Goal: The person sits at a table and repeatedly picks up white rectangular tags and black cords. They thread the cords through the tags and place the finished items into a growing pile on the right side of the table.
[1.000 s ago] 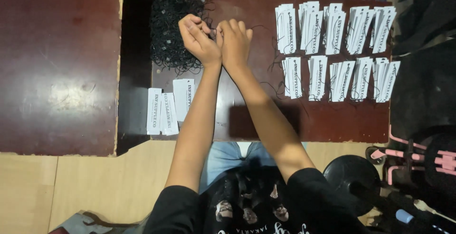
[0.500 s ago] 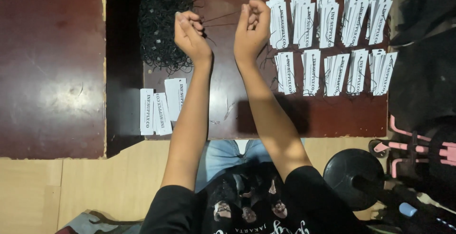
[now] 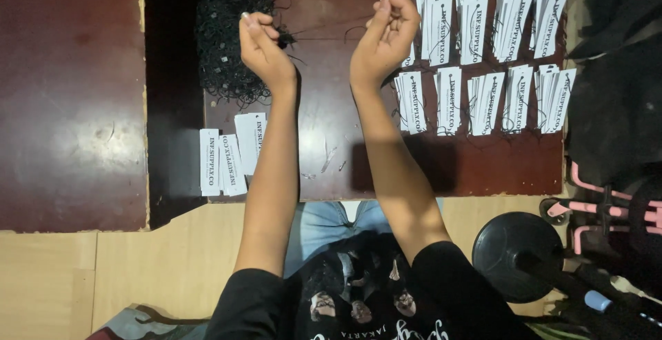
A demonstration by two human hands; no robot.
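Note:
My left hand (image 3: 262,47) pinches one end of a thin black string (image 3: 324,28) beside a tangled heap of black strings (image 3: 224,43) at the far left of the dark brown table (image 3: 324,126). My right hand (image 3: 387,31) is closed on the string's other end, so it stretches taut between both hands above the table. Rows of white paper tags (image 3: 483,57) with strings through them lie to the right of my right hand. A small pile of plain white tags (image 3: 231,150) sits near the table's front left edge.
A second dark wooden surface (image 3: 69,98) stands to the left across a narrow gap. A black round disc (image 3: 514,247) and a pink-framed object (image 3: 607,202) are on the floor at the right. Dark fabric (image 3: 614,105) lies beyond the table's right edge.
My hands were together a second ago and have drawn apart, left hand to the left, right hand to the right, pulling the string tight between them.

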